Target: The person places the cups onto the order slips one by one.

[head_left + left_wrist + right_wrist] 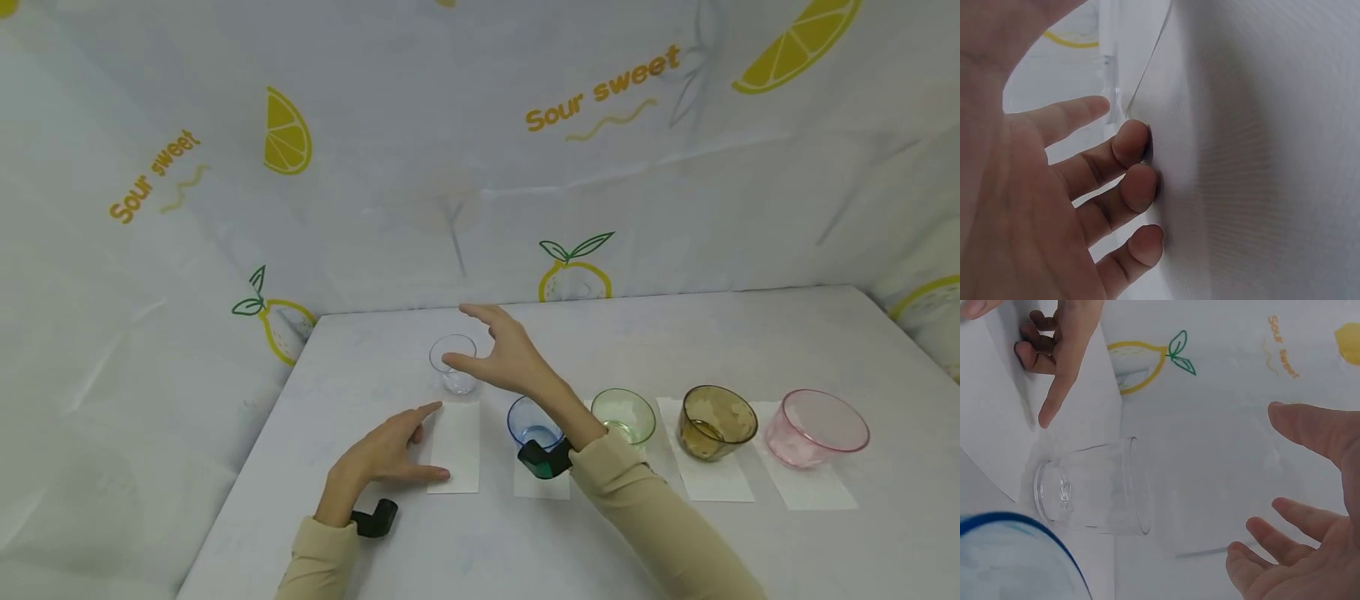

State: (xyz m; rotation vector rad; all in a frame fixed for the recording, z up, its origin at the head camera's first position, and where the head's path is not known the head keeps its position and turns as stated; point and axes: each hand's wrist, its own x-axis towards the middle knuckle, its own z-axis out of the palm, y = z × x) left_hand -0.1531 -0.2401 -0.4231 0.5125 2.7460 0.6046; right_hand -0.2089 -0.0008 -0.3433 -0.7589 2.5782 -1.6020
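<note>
A clear glass cup [459,382] stands upright behind a white paper strip [456,450]. My right hand [510,354] is above and beside it, thumb and fingers spread apart. The right wrist view shows a gap between the clear cup [1094,487] and that hand [1310,531]. My left hand [386,450] rests at the left edge of the strip, its fingertips [1138,187] at the table surface and nothing in its grasp. Behind my right wrist, a blue glass bowl [534,427] stands partly hidden on another strip.
To the right, a green bowl [624,415], an amber bowl [716,423] and a pink bowl [813,429] stand in a row, with white strips under them. A lemon-printed white sheet [405,167] hangs behind the white table [420,558].
</note>
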